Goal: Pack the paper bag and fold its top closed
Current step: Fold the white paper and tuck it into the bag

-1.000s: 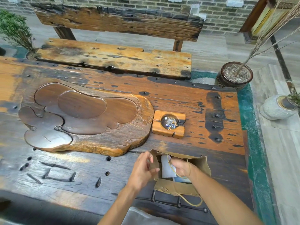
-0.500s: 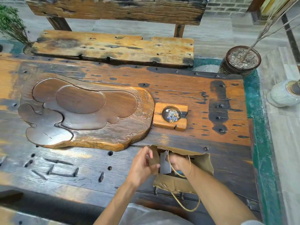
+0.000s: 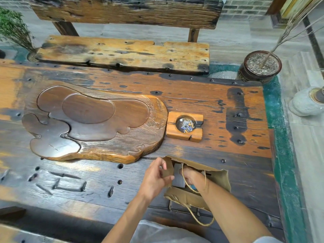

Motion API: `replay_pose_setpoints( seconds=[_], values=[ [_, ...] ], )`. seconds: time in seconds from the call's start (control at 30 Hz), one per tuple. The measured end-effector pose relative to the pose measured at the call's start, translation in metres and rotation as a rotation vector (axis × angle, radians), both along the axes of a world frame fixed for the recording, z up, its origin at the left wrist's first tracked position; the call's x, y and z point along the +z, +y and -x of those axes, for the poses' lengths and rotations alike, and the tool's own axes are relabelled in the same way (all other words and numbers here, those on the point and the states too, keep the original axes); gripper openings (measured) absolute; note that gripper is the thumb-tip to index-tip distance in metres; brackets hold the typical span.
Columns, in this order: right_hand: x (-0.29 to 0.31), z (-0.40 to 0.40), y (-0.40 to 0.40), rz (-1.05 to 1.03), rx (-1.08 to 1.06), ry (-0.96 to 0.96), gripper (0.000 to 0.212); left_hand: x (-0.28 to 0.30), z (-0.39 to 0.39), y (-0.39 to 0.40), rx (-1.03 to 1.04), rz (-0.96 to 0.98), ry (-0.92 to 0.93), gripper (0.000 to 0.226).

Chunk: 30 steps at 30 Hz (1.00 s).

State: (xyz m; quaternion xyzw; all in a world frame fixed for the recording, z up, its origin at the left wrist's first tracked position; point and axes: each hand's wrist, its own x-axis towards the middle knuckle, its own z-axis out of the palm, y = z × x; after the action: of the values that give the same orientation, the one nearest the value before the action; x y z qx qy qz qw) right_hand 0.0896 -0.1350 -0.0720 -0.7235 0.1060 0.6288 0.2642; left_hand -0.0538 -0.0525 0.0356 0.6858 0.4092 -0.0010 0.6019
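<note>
The bag (image 3: 196, 190) stands on the worktop (image 3: 87, 181) between both hands. Left hand (image 3: 156, 178) pinches its rim; right hand (image 3: 192, 176) reaches inside, grip hidden. Thin, crumply paper probably tears easily: hold the top edges.

Two hands were in view, a left hand (image 3: 155, 178) and a right hand (image 3: 192, 176). There was one paper bag (image 3: 217, 178) with two cord handles, and one white packet (image 3: 178, 174) showed inside it. On the desk (image 3: 201, 102) lay one carved wooden tray (image 3: 94, 123) and one wooden ashtray (image 3: 185, 126). Beyond stood one bench (image 3: 122, 53), two pots on the right, and one green shrub (image 3: 14, 28).
</note>
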Motion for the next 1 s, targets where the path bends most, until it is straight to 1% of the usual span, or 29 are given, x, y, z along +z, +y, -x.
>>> replay_pose_setpoints(
  seconds=[0.07,0.1,0.23,0.33,0.37,0.4,0.43,0.47,0.5,0.53,0.57,0.6,0.63,0.7,0.73,0.77,0.8,0.83,0.87,0.9,0.93,0.97,1.0],
  values=[
    [0.0,-0.001,0.0,-0.024,-0.018,-0.006,0.028,0.0,-0.001,0.0,0.009,-0.001,0.002,0.042],
    [-0.003,0.0,0.0,-0.037,-0.018,0.044,0.03,-0.001,-0.001,0.0,0.014,-0.005,0.007,0.041],
    [0.002,0.003,0.002,-0.051,-0.084,0.133,0.033,-0.004,-0.004,0.001,0.026,0.006,-0.001,0.038],
    [0.006,0.003,-0.002,-0.094,-0.101,0.089,0.032,-0.004,-0.007,0.0,0.011,0.007,-0.01,0.039],
    [0.001,-0.001,-0.003,-0.131,-0.087,0.102,0.028,-0.004,-0.008,0.0,0.008,0.006,-0.008,0.039],
    [-0.019,-0.006,-0.005,-0.16,-0.079,0.126,0.026,-0.004,-0.008,0.0,0.004,0.003,-0.01,0.039],
    [-0.04,-0.012,-0.009,-0.169,-0.057,0.151,0.03,-0.005,-0.008,0.0,-0.001,-0.002,-0.012,0.039],
    [-0.045,-0.015,-0.013,-0.168,-0.056,0.197,0.034,-0.005,-0.008,0.0,-0.005,-0.009,-0.016,0.039],
    [-0.035,-0.015,-0.013,-0.159,-0.069,0.213,0.032,-0.006,-0.008,0.0,-0.005,-0.013,-0.019,0.04],
    [-0.009,-0.014,-0.013,-0.119,-0.078,0.197,0.03,-0.006,-0.009,0.0,-0.009,-0.017,-0.023,0.041],
    [0.029,-0.01,-0.008,-0.082,-0.093,0.243,0.032,-0.007,-0.009,0.001,-0.013,-0.017,-0.025,0.042],
    [0.043,-0.011,-0.008,-0.075,-0.104,0.264,0.036,-0.006,-0.009,0.001,-0.019,-0.02,-0.03,0.042],
    [0.044,-0.013,-0.01,-0.045,-0.123,0.239,0.038,-0.006,-0.01,0.001,-0.025,-0.026,-0.03,0.041],
    [0.018,-0.027,-0.017,-0.047,-0.073,0.155,0.04,-0.005,-0.013,0.001,-0.04,-0.034,-0.035,0.041],
    [-0.015,-0.034,-0.024,-0.051,-0.023,0.136,0.048,-0.006,-0.013,0.0,-0.046,-0.041,-0.035,0.042],
    [-0.044,-0.043,-0.031,-0.037,0.023,0.09,0.064,-0.006,-0.015,0.0,-0.048,-0.049,-0.032,0.043],
    [-0.049,-0.046,-0.036,-0.028,0.079,0.099,0.073,-0.006,-0.016,0.0,-0.053,-0.057,-0.03,0.046],
    [-0.044,-0.048,-0.039,-0.047,0.071,0.101,0.066,-0.007,-0.016,-0.001,-0.059,-0.064,-0.026,0.048],
    [-0.027,-0.047,-0.04,-0.044,0.051,0.117,0.05,-0.007,-0.017,-0.002,-0.065,-0.068,-0.028,0.05],
    [0.011,-0.038,-0.036,-0.02,0.025,0.115,0.04,-0.007,-0.018,-0.003,-0.069,-0.067,-0.033,0.05],
    [0.038,-0.031,-0.034,-0.011,0.012,0.076,0.04,-0.006,-0.018,-0.004,-0.077,-0.068,-0.036,0.049],
    [0.039,-0.03,-0.038,-0.007,0.044,0.002,0.046,-0.007,-0.018,-0.005,-0.087,-0.067,-0.036,0.047],
    [0.039,-0.034,-0.042,0.001,0.087,-0.03,0.053,-0.007,-0.018,-0.006,-0.093,-0.066,-0.036,0.045]
  ],
)
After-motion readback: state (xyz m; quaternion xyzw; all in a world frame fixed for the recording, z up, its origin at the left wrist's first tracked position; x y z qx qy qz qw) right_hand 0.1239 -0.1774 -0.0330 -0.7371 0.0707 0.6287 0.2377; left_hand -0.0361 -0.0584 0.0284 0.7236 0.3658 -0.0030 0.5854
